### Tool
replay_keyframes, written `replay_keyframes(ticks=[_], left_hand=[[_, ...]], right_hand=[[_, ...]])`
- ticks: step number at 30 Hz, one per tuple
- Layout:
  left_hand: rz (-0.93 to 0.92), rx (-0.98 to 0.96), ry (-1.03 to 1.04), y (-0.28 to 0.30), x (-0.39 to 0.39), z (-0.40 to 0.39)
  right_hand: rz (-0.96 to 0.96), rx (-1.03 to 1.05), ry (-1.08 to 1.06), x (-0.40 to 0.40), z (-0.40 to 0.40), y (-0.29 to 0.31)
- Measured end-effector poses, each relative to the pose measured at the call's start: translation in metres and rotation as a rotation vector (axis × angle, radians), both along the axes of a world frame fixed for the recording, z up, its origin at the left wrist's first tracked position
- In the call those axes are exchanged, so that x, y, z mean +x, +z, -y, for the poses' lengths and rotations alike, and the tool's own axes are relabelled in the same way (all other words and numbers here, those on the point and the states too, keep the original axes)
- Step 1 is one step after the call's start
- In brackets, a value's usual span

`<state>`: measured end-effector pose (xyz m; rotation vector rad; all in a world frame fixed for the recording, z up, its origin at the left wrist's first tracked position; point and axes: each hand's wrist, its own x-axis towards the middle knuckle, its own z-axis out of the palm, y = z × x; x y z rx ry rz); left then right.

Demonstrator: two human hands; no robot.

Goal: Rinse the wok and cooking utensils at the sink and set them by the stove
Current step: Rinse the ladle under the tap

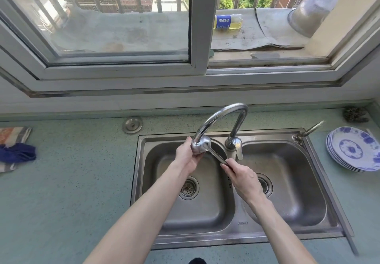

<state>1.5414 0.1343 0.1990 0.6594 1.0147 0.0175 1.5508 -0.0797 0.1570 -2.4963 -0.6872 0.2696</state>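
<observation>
Ladle (pixel 202 147) under the faucet (pixel 224 117): right hand (pixel 243 178) clamps its handle, left hand (pixel 186 153) cups the bowl; wet metal could slip into the sink (pixel 308 181).

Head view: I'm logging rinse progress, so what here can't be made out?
- Water flow: none discernible at the faucet spout, hidden behind the ladle.
- Ladle bowl's inside: faces away, cupped by the left hand.
- Ladle handle end: buried in the right hand.
- Wok and stove: outside the frame.

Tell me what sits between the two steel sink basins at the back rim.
In the head view, the chrome gooseneck faucet stands on the divider between the left basin and right basin, its lever handle pointing forward.
</observation>
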Motion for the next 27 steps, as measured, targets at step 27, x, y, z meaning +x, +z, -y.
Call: replay_keyframes(ticks=[27], left_hand=[[0.101,-0.123,0.053,-0.017,-0.028,-0.029]], right_hand=[[0.148,-0.018,0.149,0.004,-0.019,0.006]])
